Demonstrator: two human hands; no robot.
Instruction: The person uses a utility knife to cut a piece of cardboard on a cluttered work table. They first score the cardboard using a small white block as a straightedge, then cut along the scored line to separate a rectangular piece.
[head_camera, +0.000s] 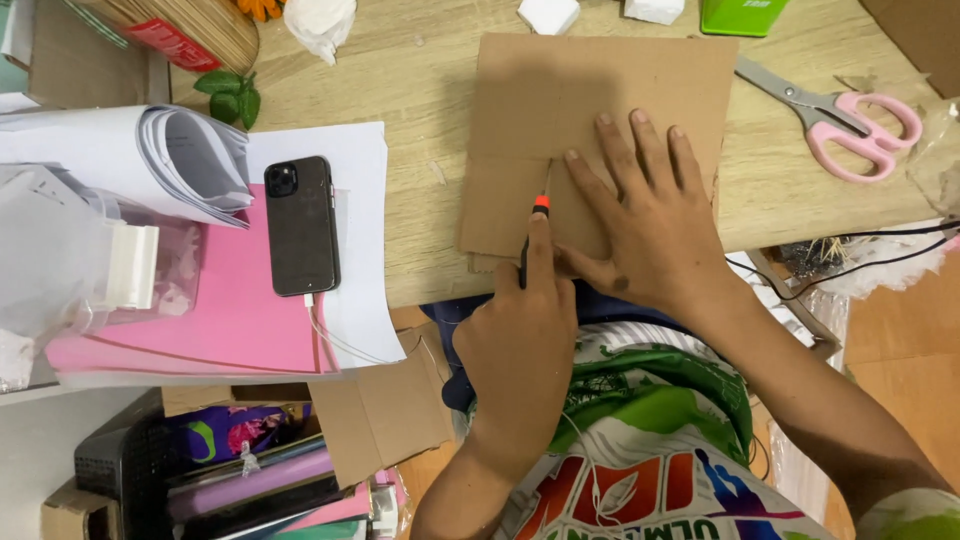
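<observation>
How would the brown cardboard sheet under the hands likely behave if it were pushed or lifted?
The cardboard sheet looks thin and flat, so it is probably light and would slide easily on the smooth wooden table. That may be why the right hand presses it flat while the left hand works a cutter. Lifted by one edge, it would likely stay fairly stiff, perhaps bending along its crease.

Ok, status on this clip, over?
Left hand gripping orange-tipped craft knife, blade on flat brown cardboard sheet. Right hand pressing it flat. Cut path unobstructed.

1 cardboard sheet (600, 110), 1 phone (301, 225), 1 scissors (845, 117).
</observation>
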